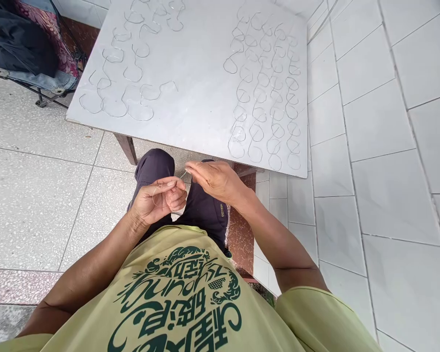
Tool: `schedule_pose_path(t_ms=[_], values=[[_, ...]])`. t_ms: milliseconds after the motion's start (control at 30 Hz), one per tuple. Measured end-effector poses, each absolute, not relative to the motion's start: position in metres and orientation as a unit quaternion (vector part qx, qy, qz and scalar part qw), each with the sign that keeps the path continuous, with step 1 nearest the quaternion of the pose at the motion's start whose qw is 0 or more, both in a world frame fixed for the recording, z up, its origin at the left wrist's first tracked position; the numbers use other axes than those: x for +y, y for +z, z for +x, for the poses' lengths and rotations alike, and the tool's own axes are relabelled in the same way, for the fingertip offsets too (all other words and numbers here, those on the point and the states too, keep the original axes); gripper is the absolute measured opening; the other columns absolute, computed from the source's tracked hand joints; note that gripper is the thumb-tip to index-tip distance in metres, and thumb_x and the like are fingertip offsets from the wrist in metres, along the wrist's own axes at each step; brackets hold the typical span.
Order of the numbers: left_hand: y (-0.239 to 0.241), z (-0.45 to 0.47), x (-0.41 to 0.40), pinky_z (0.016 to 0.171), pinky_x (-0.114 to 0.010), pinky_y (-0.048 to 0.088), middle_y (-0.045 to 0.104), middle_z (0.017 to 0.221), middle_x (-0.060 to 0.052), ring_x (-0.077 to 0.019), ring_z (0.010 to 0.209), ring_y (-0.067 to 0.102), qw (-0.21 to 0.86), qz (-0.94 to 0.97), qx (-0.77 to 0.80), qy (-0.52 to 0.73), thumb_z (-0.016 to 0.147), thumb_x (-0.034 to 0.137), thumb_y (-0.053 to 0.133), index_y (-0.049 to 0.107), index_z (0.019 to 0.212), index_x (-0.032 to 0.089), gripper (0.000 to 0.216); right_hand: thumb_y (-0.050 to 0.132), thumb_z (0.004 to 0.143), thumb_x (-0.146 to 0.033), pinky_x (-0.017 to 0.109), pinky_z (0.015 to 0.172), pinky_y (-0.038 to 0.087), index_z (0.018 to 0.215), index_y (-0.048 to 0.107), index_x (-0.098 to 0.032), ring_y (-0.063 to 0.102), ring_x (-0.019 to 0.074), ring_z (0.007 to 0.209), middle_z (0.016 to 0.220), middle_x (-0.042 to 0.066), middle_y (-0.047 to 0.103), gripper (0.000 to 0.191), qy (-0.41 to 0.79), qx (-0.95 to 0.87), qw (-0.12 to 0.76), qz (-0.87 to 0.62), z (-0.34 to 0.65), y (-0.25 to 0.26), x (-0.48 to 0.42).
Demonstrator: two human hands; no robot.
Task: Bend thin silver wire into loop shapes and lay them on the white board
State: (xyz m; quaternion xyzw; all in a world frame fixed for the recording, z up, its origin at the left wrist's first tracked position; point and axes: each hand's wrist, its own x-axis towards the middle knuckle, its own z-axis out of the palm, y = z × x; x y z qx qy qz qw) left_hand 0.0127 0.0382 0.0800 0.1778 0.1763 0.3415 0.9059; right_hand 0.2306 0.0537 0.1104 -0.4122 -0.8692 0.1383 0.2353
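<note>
A thin, pale wire (182,175) runs between my two hands, above my lap and in front of the table's near edge. My left hand (160,198) pinches it between thumb and forefinger, and a curved length of the wire loops back over the palm. The other end is gripped by the fingertips of my right hand (218,181), held palm down. Those right fingertips are partly hidden by the hand itself. On the white table (198,98) lie rows of curled thin wires (275,129) at the right and looser curved wires (126,105) at the left.
A folding chair (64,58) stands at the far left, with dark cloth (22,41) over it. White wall tiles (381,161) rise along the right side. A wooden table leg (126,147) shows under the near edge. Below is speckled floor (33,195).
</note>
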Motion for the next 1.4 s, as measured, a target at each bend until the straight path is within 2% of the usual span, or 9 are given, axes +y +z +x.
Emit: schedule_pose_path(t_ms=[200, 433, 567, 900, 1067, 1233, 1400], values=[[0.077, 0.01, 0.041, 0.061, -0.028, 0.046, 0.052, 0.065, -0.002, -0.0137, 0.06, 0.054, 0.895, 0.177, 0.201, 0.356, 0.084, 0.018, 0.072, 0.077, 0.089, 0.008, 0.012, 0.037, 0.112, -0.024, 0.034, 0.078, 0.058, 0.136, 0.057, -0.015, 0.075, 0.0214, 0.084, 0.098, 0.009, 0.078, 0.033, 0.191, -0.868, 0.206, -0.409, 0.232, 0.117, 0.057], [0.059, 0.006, 0.044, 0.081, -0.037, 0.054, 0.069, 0.08, -0.011, -0.0228, 0.08, 0.068, 0.897, 0.199, 0.199, 0.341, 0.087, 0.022, 0.074, 0.08, 0.095, 0.007, 0.018, 0.039, 0.111, -0.021, 0.031, 0.078, 0.055, 0.127, 0.062, -0.015, 0.074, 0.0195, 0.085, 0.098, 0.008, 0.078, 0.029, 0.194, -0.863, 0.22, -0.412, 0.228, 0.119, 0.061], [0.056, 0.006, 0.048, 0.086, -0.039, 0.056, 0.074, 0.087, -0.014, -0.0252, 0.086, 0.072, 0.896, 0.206, 0.207, 0.335, 0.088, 0.021, 0.073, 0.08, 0.095, 0.008, 0.017, 0.04, 0.111, -0.023, 0.031, 0.078, 0.055, 0.125, 0.066, -0.016, 0.073, 0.0191, 0.084, 0.096, 0.008, 0.078, 0.031, 0.19, -0.861, 0.236, -0.409, 0.228, 0.118, 0.064], [0.064, 0.008, 0.052, 0.068, -0.031, 0.057, 0.071, 0.075, -0.011, -0.02, 0.068, 0.069, 0.901, 0.197, 0.207, 0.328, 0.086, 0.022, 0.075, 0.078, 0.092, 0.006, 0.017, 0.041, 0.11, -0.024, 0.028, 0.078, 0.054, 0.128, 0.069, -0.019, 0.072, 0.0159, 0.083, 0.093, 0.004, 0.077, 0.033, 0.237, -0.85, 0.244, -0.404, 0.238, 0.115, 0.069], [0.066, 0.006, 0.052, 0.066, -0.03, 0.057, 0.07, 0.074, -0.011, -0.0188, 0.066, 0.068, 0.901, 0.198, 0.207, 0.326, 0.087, 0.022, 0.075, 0.078, 0.093, 0.006, 0.017, 0.045, 0.11, -0.026, 0.027, 0.079, 0.054, 0.128, 0.069, -0.019, 0.073, 0.0157, 0.084, 0.098, 0.005, 0.079, 0.032, 0.243, -0.84, 0.251, -0.415, 0.238, 0.115, 0.069], [0.061, 0.003, 0.05, 0.065, -0.028, 0.057, 0.069, 0.074, -0.01, -0.0192, 0.069, 0.068, 0.89, 0.217, 0.22, 0.335, 0.089, 0.021, 0.073, 0.078, 0.096, 0.007, 0.016, 0.049, 0.108, -0.023, 0.027, 0.081, 0.053, 0.127, 0.071, -0.019, 0.073, 0.0155, 0.084, 0.095, 0.004, 0.079, 0.029, 0.25, -0.837, 0.232, -0.427, 0.234, 0.112, 0.071], [0.062, 0.006, 0.052, 0.066, -0.028, 0.058, 0.07, 0.075, -0.012, -0.0192, 0.07, 0.068, 0.895, 0.22, 0.222, 0.319, 0.087, 0.021, 0.076, 0.078, 0.094, 0.006, 0.017, 0.051, 0.107, -0.022, 0.024, 0.075, 0.054, 0.122, 0.072, -0.018, 0.071, 0.0118, 0.074, 0.083, 0.0, 0.077, 0.027, 0.349, -0.782, 0.261, -0.446, 0.236, 0.113, 0.067]])
